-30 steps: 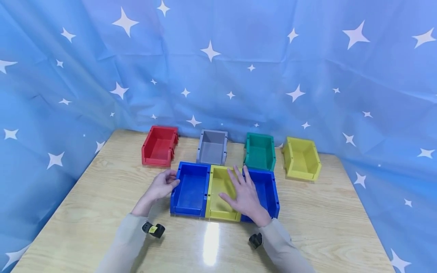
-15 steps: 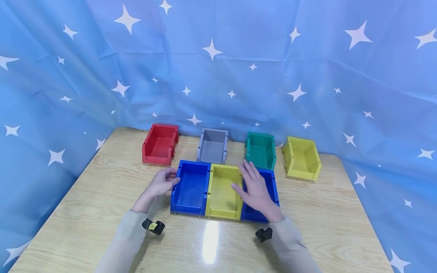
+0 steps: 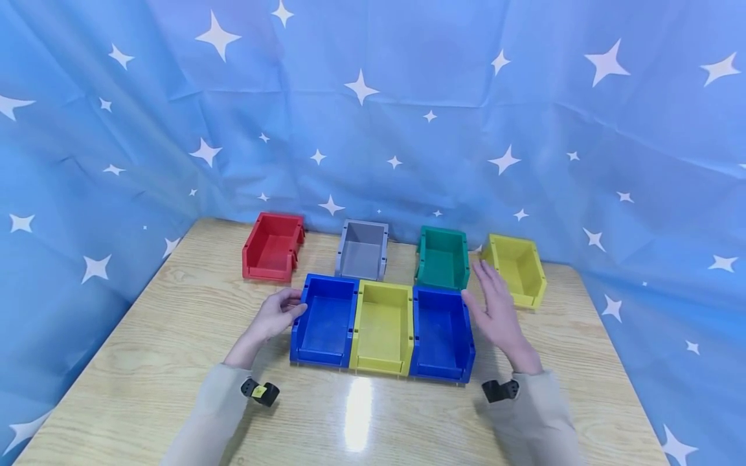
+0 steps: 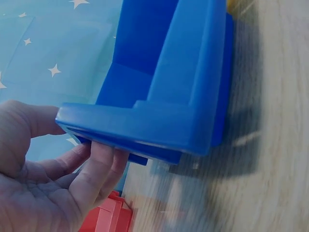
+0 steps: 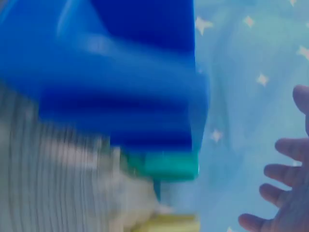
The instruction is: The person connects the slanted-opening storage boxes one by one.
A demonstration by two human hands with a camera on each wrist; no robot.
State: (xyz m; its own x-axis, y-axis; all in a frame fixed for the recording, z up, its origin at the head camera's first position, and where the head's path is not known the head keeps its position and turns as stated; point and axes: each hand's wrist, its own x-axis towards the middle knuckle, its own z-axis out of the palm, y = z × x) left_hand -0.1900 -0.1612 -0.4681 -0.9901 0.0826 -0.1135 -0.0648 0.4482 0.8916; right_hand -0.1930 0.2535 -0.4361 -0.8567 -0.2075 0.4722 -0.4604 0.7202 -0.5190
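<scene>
Three bins stand side by side in a row: a left blue bin, a yellow bin and a right blue bin. At the left blue bin's outer side, my left hand pinches the rim. In the left wrist view the thumb lies at the rim's edge and the curled fingers reach beneath it. My right hand is to the right of the right blue bin, fingers straight and spread, holding nothing. The right wrist view is blurred, but those fingers appear apart from the bin.
Behind the row stand a red bin, a grey bin, a green bin and another yellow bin. All are on a wooden table. A blue star-patterned curtain hangs behind and at both sides.
My right hand has moved right, from over the middle yellow bin, across the right blue bin, to its outer side. My left hand stays at the left blue bin.
</scene>
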